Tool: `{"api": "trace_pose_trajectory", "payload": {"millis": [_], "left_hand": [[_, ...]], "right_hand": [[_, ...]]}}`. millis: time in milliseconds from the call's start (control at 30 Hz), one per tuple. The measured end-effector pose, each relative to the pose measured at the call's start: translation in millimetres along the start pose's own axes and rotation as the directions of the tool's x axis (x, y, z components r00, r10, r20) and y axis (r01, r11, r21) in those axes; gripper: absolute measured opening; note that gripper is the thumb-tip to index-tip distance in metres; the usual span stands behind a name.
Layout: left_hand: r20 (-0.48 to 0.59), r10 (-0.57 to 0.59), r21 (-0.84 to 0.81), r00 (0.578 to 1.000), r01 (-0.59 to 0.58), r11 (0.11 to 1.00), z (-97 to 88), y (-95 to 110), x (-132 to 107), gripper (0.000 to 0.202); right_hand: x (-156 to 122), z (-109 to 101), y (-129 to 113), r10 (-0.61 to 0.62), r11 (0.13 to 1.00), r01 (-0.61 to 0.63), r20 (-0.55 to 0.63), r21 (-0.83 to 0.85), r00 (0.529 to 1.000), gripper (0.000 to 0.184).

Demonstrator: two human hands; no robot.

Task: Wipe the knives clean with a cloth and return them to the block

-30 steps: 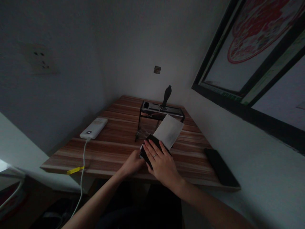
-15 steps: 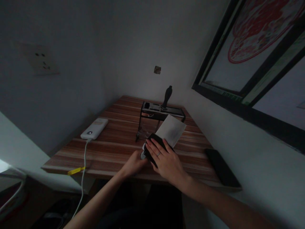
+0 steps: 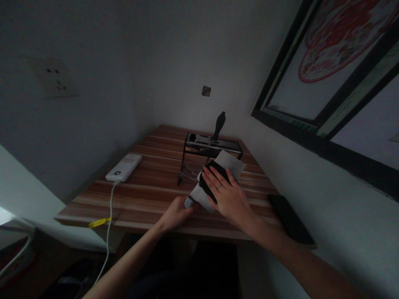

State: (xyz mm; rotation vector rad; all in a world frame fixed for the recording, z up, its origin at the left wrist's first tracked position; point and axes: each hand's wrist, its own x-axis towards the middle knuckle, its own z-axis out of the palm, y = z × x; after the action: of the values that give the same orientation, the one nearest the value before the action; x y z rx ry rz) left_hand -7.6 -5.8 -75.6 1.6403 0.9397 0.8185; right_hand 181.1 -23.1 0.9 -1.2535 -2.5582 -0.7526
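My left hand (image 3: 177,214) is closed round the handle of a cleaver (image 3: 230,159), with the handle's pale end cap (image 3: 188,202) showing. The wide, light-coloured blade points away to the right, tilted above the table. A black cloth (image 3: 209,182) lies across the middle of the blade. My right hand (image 3: 230,197) presses the cloth on the blade with its fingers laid along it, a ring on one finger. Behind the blade stands a dark-framed knife rack (image 3: 202,140) with clear sides, and a black knife handle (image 3: 220,124) sticks up from its top.
The striped wooden table (image 3: 149,166) fills a corner between walls. A white power bank (image 3: 124,167) at the left has a white cable (image 3: 109,226) with a yellow tag (image 3: 99,223) hanging over the front edge. A dark phone (image 3: 289,218) lies at the right edge.
My right hand and the black cloth have slid along the blade, away from the handle, up and to the right. More blade shows near the handle. My left hand has hardly moved.
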Motion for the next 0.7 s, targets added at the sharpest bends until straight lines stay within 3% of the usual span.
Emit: {"api": "trace_pose_trajectory", "payload": {"millis": [433, 700], "left_hand": [[-0.003, -0.024, 0.032, 1.0, 0.024, 0.999, -0.5, 1.0, -1.7, 0.025], [-0.024, -0.014, 0.017, 1.0, 0.014, 1.0, 0.0, -0.9, -2.1, 0.024]], "right_hand": [[10.2, -20.8, 50.0, 0.065, 0.996, -0.066, -0.031, -0.064, 0.997, 0.056], [14.6, -26.5, 51.2, 0.128, 0.989, -0.133, -0.068, -0.067, 0.989, 0.056]]}}
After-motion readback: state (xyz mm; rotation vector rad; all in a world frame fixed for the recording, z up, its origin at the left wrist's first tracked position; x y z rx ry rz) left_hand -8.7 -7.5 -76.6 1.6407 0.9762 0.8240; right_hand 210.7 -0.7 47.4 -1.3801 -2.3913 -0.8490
